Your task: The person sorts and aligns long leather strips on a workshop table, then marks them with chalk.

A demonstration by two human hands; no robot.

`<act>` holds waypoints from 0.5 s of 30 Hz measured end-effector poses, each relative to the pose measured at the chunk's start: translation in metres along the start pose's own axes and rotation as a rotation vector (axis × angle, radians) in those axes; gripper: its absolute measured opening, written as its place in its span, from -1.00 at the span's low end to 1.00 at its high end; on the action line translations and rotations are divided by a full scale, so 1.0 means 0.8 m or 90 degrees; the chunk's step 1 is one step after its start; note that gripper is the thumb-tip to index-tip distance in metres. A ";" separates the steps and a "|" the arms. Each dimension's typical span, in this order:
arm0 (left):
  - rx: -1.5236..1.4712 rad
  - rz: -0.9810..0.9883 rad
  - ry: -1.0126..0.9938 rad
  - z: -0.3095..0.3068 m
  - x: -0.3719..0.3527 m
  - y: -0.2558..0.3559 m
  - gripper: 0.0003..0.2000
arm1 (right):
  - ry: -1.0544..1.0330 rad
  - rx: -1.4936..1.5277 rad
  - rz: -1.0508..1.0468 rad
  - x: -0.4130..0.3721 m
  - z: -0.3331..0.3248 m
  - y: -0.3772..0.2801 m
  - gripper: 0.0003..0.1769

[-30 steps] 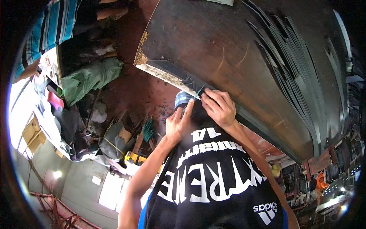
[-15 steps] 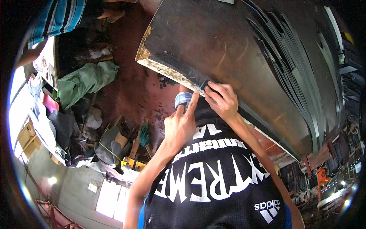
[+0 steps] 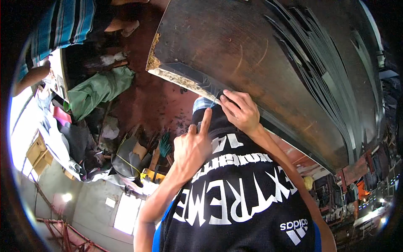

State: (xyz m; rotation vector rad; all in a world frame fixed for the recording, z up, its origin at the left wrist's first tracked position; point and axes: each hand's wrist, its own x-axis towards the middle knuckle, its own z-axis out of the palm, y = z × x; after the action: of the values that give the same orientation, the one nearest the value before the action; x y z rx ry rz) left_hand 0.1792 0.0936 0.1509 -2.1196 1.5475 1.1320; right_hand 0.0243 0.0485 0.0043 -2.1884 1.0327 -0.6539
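My right hand (image 3: 241,111) is closed at the near edge of the dark tabletop (image 3: 201,40), its fingertips pinching the end of a dark strip (image 3: 189,73). More dark strips lie along that edge, partly under the fingers. A thin blue-green piece (image 3: 215,102) shows just below the right fingertips. My left hand (image 3: 193,147) is lower and to the left, off the table, its index finger stretched toward the thin piece but apart from it. The other left fingers are curled, and nothing shows in them.
Long dark strips (image 3: 319,71) lie in a bundle across the tabletop. At the upper left are another person's arm (image 3: 33,80) and striped blue cloth (image 3: 67,25). A green wrapped bundle (image 3: 100,90) lies on the floor, with cloth and scraps below it.
My left index finger has drawn back from the table edge, down and to the left. My right hand stays at the edge. The whole view has shifted slightly.
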 end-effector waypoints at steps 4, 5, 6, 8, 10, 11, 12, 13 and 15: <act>-0.007 -0.029 -0.123 -0.016 0.007 0.007 -0.26 | -0.017 0.015 0.007 -0.001 -0.002 0.002 -0.74; -0.005 -0.035 -0.127 -0.017 0.008 0.008 -0.26 | -0.020 0.022 0.009 0.000 -0.003 0.002 -0.74; 0.008 -0.039 -0.138 -0.017 0.008 0.011 -0.27 | -0.022 0.024 0.009 0.002 -0.005 0.001 -0.74; 0.021 -0.050 -0.151 -0.016 0.010 0.014 -0.27 | -0.028 0.033 0.010 0.003 -0.006 0.001 -0.73; 0.024 -0.036 -0.091 -0.014 0.012 0.017 -0.22 | -0.035 0.041 0.016 0.005 -0.007 0.001 -0.74; 0.026 -0.042 -0.093 -0.016 0.014 0.019 -0.22 | -0.036 0.048 0.015 0.005 -0.008 0.002 -0.74; 0.028 -0.046 -0.102 -0.018 0.015 0.021 -0.22 | -0.038 0.046 0.016 0.005 -0.009 0.001 -0.75; 0.030 -0.048 -0.110 -0.020 0.017 0.023 -0.21 | -0.039 0.043 0.016 0.005 -0.009 0.002 -0.75; 0.035 -0.053 -0.122 -0.022 0.022 0.025 -0.20 | -0.032 0.059 0.024 0.006 -0.009 0.001 -0.77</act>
State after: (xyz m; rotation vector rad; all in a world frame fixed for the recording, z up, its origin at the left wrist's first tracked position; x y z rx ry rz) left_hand 0.1709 0.0630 0.1538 -1.9574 1.3758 1.2111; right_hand 0.0220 0.0419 0.0091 -2.0898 0.9962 -0.6145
